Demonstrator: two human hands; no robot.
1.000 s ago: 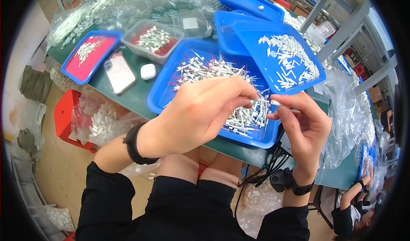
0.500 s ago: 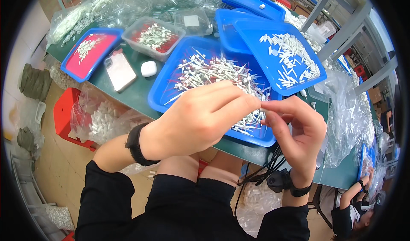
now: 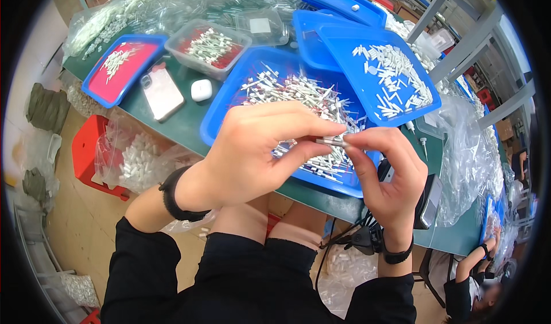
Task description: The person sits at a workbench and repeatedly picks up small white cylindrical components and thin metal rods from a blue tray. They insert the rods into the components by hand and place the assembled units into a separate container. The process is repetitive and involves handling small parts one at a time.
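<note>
Above the blue tray (image 3: 215, 123), the fingertips of both my hands meet on one small white stick-like piece (image 3: 332, 142). My left hand (image 3: 252, 151) comes from the left and pinches one end between thumb and fingers. At the other end, my right hand (image 3: 393, 169) closes thumb and forefinger on it; its remaining fingers are curled. The piece lies roughly level, and the fingers cover part of it. Below, the tray is heaped with many thin white sticks (image 3: 287, 91), some with reddish parts.
A second blue tray (image 3: 344, 88) with short white pieces overlaps the right side. Leftward are a clear tub (image 3: 186, 31) of sticks, a pink phone (image 3: 162, 94), a white case (image 3: 201, 90) and a pink-lined tray (image 3: 94, 85). A co-worker's arm (image 3: 473, 261) shows at far right.
My left hand has turned so its thumb shows, and its fingertips have drawn slightly left. The small piece now shows between the two hands. My right hand has shifted slightly left.
</note>
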